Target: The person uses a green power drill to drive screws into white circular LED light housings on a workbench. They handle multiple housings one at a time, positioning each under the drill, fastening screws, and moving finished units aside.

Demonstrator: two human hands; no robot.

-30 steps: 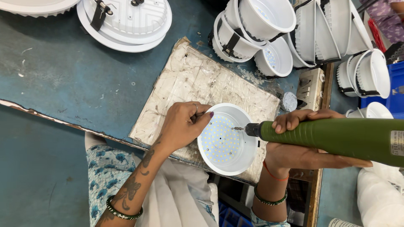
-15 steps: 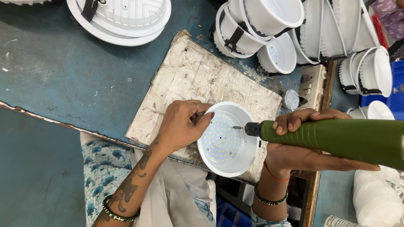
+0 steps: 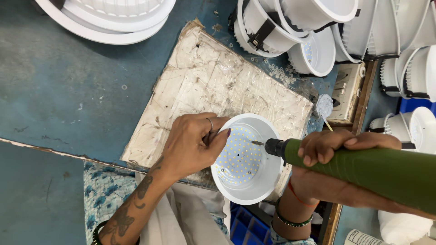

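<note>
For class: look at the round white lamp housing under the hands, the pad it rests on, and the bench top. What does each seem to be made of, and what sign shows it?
Lamp housing: probably moulded plastic, smooth matte white; painted metal is possible.
Pad: apparently cardboard or board wrapped in clear tape, with glossy wrinkles and frayed brown edges.
Bench top: a hard sheet painted blue, scuffed; the base material is unclear.

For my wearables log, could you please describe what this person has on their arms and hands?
Both forearms are bare. The left hand wears a thin ring, with dark tattoo patterns along the forearm and a dark bangle. The right hand has a red thread and green beaded bangle at the wrist.
</note>
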